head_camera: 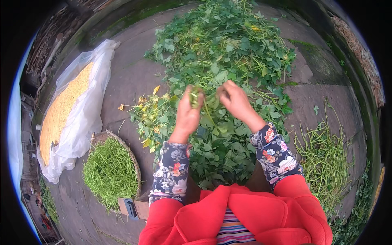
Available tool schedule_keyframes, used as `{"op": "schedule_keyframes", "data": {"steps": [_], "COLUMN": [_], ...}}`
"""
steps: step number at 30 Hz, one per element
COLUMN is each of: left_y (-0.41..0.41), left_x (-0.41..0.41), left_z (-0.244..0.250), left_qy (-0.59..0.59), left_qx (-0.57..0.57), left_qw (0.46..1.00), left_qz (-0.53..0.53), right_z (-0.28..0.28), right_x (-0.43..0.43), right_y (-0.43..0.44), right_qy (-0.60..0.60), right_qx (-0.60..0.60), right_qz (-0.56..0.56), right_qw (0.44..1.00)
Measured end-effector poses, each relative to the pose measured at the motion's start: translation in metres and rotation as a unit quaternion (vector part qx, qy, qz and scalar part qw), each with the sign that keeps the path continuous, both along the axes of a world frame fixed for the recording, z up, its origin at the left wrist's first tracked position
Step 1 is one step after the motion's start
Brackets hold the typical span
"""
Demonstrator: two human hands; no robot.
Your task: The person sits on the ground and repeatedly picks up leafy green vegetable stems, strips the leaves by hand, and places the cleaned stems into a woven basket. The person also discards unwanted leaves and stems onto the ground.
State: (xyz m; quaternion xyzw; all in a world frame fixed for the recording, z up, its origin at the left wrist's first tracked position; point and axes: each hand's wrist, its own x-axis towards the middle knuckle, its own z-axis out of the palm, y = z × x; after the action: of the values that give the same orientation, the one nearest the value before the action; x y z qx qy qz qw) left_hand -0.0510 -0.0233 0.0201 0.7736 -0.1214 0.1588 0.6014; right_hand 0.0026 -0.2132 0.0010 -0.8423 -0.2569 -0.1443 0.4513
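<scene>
My left hand [186, 119] is closed around a small bunch of cut green stems [195, 97], held upright above the leaves. From near that hand a leafy stem [209, 114] slants down towards a broad pale leaf. To its right hovers my right hand [236, 101], fingers curled and slightly blurred; whether it pinches a stem is unclear. Beneath and beyond both hands spreads a large heap of leafy green vines [211, 46], with some yellowed leaves [147, 142] on its left side. More loose leaves [220, 162] lie between my knees.
Left of me, a woven basket [136, 165] holds a mound of green stems [111, 173]. A wooden board [141, 209] with a dark grey piece sits beside it. Farther left, yellow grain [65, 105] lies on white plastic sheeting [92, 122]. Bare stems [324, 159] are piled at right on paving [324, 101].
</scene>
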Motion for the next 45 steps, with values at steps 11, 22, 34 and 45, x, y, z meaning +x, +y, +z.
{"op": "schedule_keyframes", "data": {"steps": [11,22,34,45], "left_y": [0.006,-0.023,-0.030,0.016], "left_x": [0.002,0.008,0.009,0.018], "left_z": [-0.012,-0.023,-0.030,-0.020], "left_qy": [-0.102,-0.100,-0.146,0.077], "left_qx": [0.408,0.433,0.406,0.133], "left_qw": [0.889,0.874,0.881,0.962], "left_qz": [0.180,0.196,0.192,0.226], "right_z": [0.029,0.018,-0.001,0.030], "right_x": [-0.010,-0.029,-0.014,-0.010], "right_y": [-0.016,0.000,-0.003,-0.038], "right_qy": [-0.048,-0.038,0.222,0.332], "right_qx": [0.043,-0.031,0.256,0.149], "right_qz": [0.050,-0.007,0.083,0.343], "right_qw": [0.997,0.999,0.937,0.866]}}
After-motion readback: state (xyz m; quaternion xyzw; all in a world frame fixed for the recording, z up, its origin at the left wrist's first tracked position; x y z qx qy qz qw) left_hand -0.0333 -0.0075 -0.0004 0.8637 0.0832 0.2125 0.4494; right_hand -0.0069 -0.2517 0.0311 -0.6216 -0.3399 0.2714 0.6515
